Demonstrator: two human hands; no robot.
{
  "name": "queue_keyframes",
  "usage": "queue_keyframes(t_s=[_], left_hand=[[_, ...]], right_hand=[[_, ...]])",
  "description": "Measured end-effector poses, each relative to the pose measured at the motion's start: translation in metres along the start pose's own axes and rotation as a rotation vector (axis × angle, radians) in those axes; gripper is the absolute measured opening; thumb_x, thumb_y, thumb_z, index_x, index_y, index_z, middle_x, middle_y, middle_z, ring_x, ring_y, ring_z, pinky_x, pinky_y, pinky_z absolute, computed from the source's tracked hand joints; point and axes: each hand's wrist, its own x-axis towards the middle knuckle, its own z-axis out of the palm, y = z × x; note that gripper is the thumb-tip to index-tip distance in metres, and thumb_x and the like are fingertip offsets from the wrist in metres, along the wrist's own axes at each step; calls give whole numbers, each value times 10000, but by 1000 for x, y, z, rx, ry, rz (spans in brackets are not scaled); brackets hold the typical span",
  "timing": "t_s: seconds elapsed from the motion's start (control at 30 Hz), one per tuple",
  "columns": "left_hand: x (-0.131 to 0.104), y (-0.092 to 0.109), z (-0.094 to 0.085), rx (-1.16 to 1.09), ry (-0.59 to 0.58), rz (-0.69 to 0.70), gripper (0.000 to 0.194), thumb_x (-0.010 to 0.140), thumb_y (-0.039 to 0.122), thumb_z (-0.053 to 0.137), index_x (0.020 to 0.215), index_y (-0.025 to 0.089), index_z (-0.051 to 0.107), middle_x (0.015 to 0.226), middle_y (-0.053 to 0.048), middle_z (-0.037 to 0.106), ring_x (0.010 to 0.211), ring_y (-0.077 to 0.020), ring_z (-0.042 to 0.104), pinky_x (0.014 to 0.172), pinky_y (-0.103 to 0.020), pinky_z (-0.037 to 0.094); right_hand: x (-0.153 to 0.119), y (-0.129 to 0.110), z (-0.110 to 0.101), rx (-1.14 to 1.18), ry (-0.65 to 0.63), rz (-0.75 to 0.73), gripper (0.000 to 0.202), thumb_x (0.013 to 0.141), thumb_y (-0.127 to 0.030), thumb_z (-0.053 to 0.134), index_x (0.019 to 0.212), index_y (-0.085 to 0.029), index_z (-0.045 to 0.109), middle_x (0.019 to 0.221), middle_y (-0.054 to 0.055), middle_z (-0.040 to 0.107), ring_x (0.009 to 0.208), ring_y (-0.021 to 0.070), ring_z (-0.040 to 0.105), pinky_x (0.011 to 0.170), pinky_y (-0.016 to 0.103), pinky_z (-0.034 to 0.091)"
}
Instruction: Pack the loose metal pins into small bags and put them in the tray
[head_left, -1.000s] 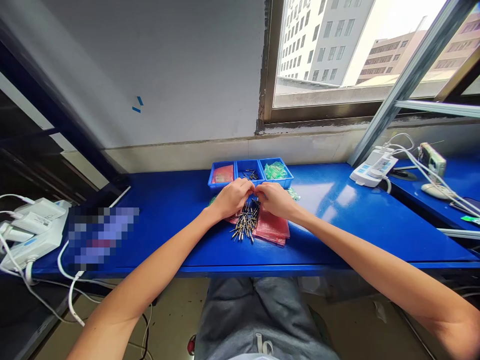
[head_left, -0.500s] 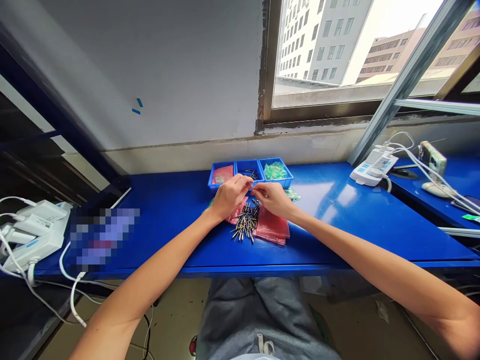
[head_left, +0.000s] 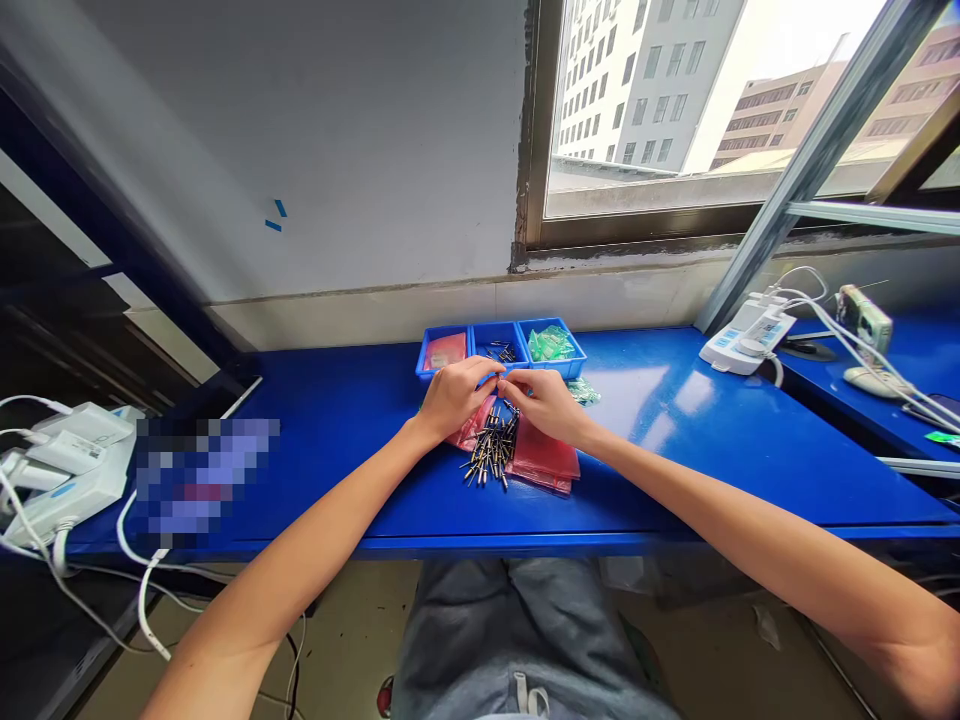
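Note:
My left hand (head_left: 454, 397) and my right hand (head_left: 550, 405) meet fingertip to fingertip just in front of the blue bins. Both are closed in a pinch; whatever lies between the fingertips is too small and hidden to name. Beneath and nearer to me lies a loose pile of thin metal pins with dark and brass-coloured parts (head_left: 492, 448). A stack of red plastic bags (head_left: 546, 457) is under and beside my right hand. More red bags (head_left: 466, 432) lie partly covered by my left hand.
Behind my hands stand three joined blue bins: red bags (head_left: 446, 350) left, dark metal pieces (head_left: 501, 352) middle, green bags (head_left: 551, 342) right. Another green bag (head_left: 583, 391) lies on the blue table (head_left: 720, 450). White power strips (head_left: 750, 330) with cables sit at both sides.
Both hands have come slightly lower and nearer to me, fingertips still together. The pile, bags and bins look the same.

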Motion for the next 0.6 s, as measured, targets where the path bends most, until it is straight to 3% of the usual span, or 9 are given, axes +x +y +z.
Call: queue_keyframes(t_s=[0.17,0.33,0.43,0.6], left_hand=[[0,1,-1,13,16,-29,172,988,216,585,1072,195,734,1115,-71,718,975,-195,714,869,-320,583],[3,5,-3,-65,25,20,165,988,208,586,1081,189,721,1044,-70,713,932,-182,704,834,-308,572],[3,8,-1,-154,13,-40,190,967,206,628,1155,197,644,991,-47,741,903,-179,723,823,-309,576],[1,10,0,-225,7,-117,207,959,231,641,1150,203,565,908,-21,747,837,-166,736,743,-279,580]], right_hand=[[1,-2,-2,-8,66,59,389,978,-384,487,739,-155,694,601,-10,561,578,116,441,580,277,315],[4,5,-3,-8,118,129,201,895,-275,569,851,-157,726,651,0,649,595,124,520,590,268,367],[4,7,-3,32,107,135,185,885,-256,576,914,-154,727,731,26,708,633,135,578,620,273,408],[4,8,-4,57,39,128,188,886,-300,612,835,-156,721,747,44,719,648,140,581,624,282,411]])
